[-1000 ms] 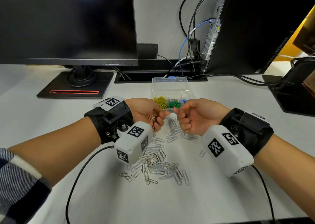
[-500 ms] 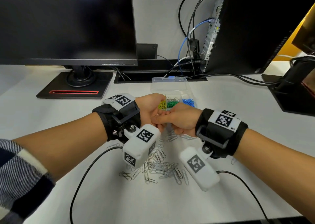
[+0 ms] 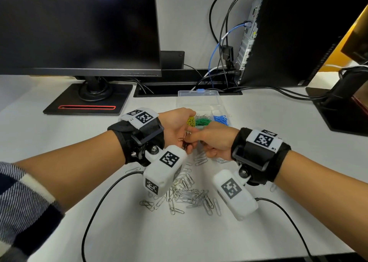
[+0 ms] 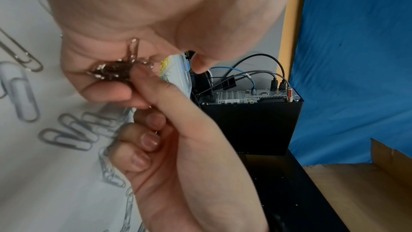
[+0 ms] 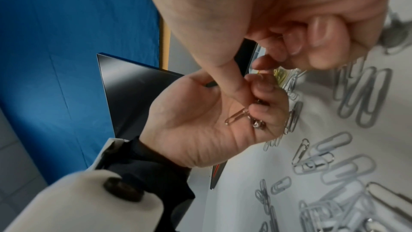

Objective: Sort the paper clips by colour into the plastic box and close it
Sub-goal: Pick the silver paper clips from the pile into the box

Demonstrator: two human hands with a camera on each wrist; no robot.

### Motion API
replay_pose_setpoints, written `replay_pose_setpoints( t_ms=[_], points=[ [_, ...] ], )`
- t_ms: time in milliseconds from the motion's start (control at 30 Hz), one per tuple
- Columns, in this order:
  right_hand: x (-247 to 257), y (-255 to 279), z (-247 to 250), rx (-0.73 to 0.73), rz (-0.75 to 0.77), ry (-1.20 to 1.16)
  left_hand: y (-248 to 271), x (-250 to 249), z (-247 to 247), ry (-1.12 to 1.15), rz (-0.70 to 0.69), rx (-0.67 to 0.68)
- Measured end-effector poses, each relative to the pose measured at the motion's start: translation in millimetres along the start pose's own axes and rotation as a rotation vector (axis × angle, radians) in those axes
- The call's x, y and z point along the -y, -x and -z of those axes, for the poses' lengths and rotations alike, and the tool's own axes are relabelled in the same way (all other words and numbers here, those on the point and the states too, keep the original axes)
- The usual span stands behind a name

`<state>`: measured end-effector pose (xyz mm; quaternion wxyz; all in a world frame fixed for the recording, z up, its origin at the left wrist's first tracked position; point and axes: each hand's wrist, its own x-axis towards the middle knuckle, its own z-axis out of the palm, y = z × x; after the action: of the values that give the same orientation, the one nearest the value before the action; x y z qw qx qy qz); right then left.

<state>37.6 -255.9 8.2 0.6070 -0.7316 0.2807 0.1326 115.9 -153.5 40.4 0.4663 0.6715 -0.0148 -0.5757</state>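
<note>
Since a second ago both of my hands have closed the gap and now touch above the desk, just in front of the plastic box (image 3: 199,100). My left hand (image 3: 176,125) lies palm up, fingers curled round a small bunch of silver clips (image 4: 116,70). My right hand (image 3: 214,139) has its fingers curled in, thumb and forefinger pinching at that same bunch. Behind the hands the box stands open, with yellow clips (image 3: 190,120), green clips (image 3: 202,121) and blue clips (image 3: 220,120) in separate compartments. Loose silver paper clips (image 3: 185,196) lie scattered on the white desk (image 3: 199,237) beneath my wrists. A dark monitor (image 3: 79,28) stands at the back left, a black computer tower (image 3: 298,32) with plugged cables at the back right. Blue cloth (image 5: 67,59) shows behind the desk in both wrist views.
</note>
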Motion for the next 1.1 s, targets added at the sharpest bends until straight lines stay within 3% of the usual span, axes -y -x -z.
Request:
replay_pose_setpoints(
  t_ms=[467,700,833,933,1100],
  points=[
    [0,3,5,0.031,-0.033,0.023,-1,-4,-4,0.004,-0.035,-0.052],
    [2,13,20,0.08,-0.1,-0.474,2,-4,5,-0.042,-0.027,0.011],
    [15,8,44,0.095,-0.074,-0.744,1,-5,16,0.002,-0.094,0.005],
    [30,-5,57,0.06,0.078,-0.668,-2,-8,26,0.036,-0.153,0.001],
    [58,-44,51,-0.134,0.287,-0.28,-3,-14,27,-0.059,-0.298,-0.118]
  ],
)
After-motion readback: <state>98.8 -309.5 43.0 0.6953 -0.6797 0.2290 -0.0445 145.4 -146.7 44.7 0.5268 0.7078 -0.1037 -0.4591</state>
